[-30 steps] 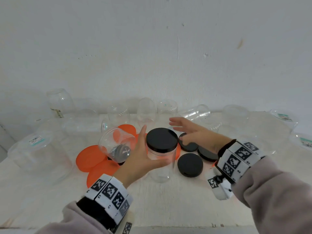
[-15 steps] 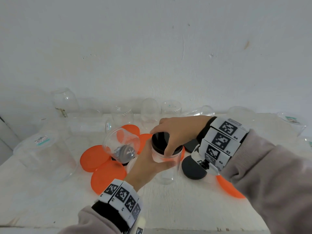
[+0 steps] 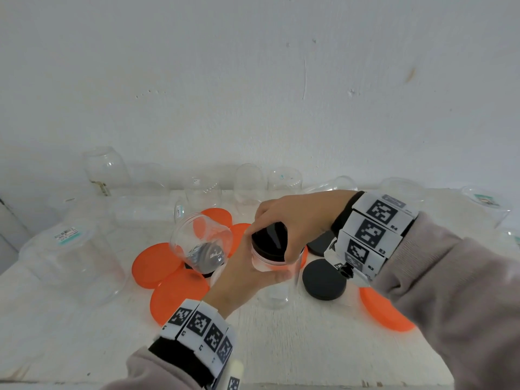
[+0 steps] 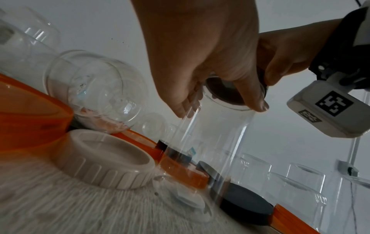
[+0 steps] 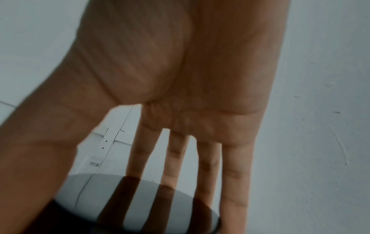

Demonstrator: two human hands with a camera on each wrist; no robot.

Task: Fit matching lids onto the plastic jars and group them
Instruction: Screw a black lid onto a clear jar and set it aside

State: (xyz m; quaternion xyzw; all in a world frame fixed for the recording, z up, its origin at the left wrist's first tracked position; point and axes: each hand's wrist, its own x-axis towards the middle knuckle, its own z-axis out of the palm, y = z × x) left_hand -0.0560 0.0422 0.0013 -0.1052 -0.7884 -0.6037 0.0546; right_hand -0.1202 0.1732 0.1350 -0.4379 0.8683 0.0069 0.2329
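Note:
A tall clear plastic jar (image 3: 277,291) stands upright on the white table (image 3: 309,347), capped by a black lid (image 3: 268,237). My left hand (image 3: 250,273) wraps round the jar's upper wall from the left, thumb in front. From above, my right hand (image 3: 294,220) grips the lid's rim with curled fingers and thumb. In the left wrist view the jar (image 4: 218,142) rises in the middle, the lid (image 4: 226,90) showing through its mouth. The right wrist view shows my fingers (image 5: 234,174) reaching over the glossy lid top (image 5: 84,197).
A clear jar (image 3: 201,243) lies tilted on orange lids (image 3: 157,266) to the left. Black lids (image 3: 323,280) and another orange lid (image 3: 385,311) lie to the right. Several clear jars (image 3: 250,181) line the wall. A white ribbed lid (image 4: 104,158) lies by the jar.
My right hand came from the black lids on the table onto the jar's lid and took hold of it. The left hand stays on the jar.

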